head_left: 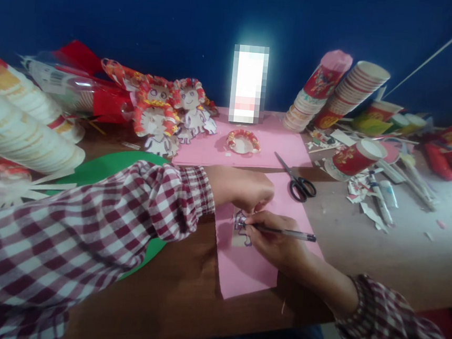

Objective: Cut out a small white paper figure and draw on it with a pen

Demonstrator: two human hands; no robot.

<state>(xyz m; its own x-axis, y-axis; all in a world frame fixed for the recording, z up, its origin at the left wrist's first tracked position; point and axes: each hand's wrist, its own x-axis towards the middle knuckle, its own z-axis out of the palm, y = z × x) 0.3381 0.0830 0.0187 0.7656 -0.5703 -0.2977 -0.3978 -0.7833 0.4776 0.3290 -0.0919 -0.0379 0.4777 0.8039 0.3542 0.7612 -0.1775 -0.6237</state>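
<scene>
My right hand (pixel 278 242) grips a pen (pixel 289 232) with a clear barrel and a dark end. Its tip is at a small off-white piece of card (pixel 239 238) bearing a purple outline drawing, part of it hidden by my hands. My left hand (pixel 253 190) rests just above the drawing with its fingers curled. Whatever is under or between those fingers is hidden. Beneath the card lies a pink sheet (pixel 246 271). Black-handled scissors (pixel 296 182) lie on the right of my left hand, apart from it.
Behind is another pink sheet (pixel 207 149) with a decorated ring (pixel 243 142). Paper figures (pixel 190 103) stand left of it, near stacked paper cups (pixel 24 120) and a green disc (pixel 103 166). At right are more cup stacks (pixel 353 93), a red cup (pixel 357 159), markers (pixel 381 204) and paper scraps.
</scene>
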